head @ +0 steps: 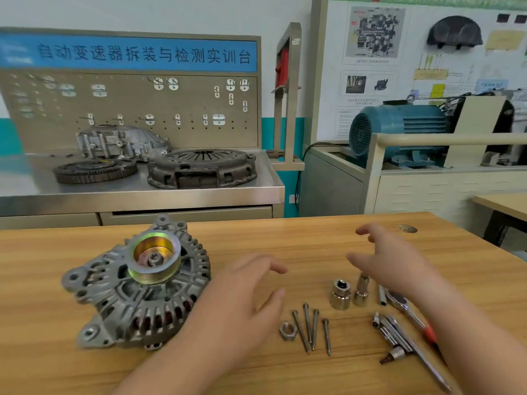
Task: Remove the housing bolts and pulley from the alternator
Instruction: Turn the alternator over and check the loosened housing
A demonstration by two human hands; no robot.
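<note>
A grey alternator (pixel 134 295) lies on the wooden table (pixel 299 240) at the left, its gold-tinted pulley (pixel 154 259) facing up on the shaft. Several long housing bolts (pixel 310 329) and a hex nut (pixel 287 331) lie side by side to its right. My left hand (pixel 245 292) hovers between the alternator and the bolts, fingers relaxed and holding nothing. My right hand (pixel 390 260) hovers above two sockets (pixel 340 293), fingers loosely spread, also holding nothing.
A ratchet with a red handle (pixel 410 315) and extension bars (pixel 399 340) lie at the right of the table. Behind it stands a steel bench with a clutch cover (pixel 202 169), a flywheel (pixel 95 171) and a pegboard. A blue motor (pixel 399 129) sits at the back right.
</note>
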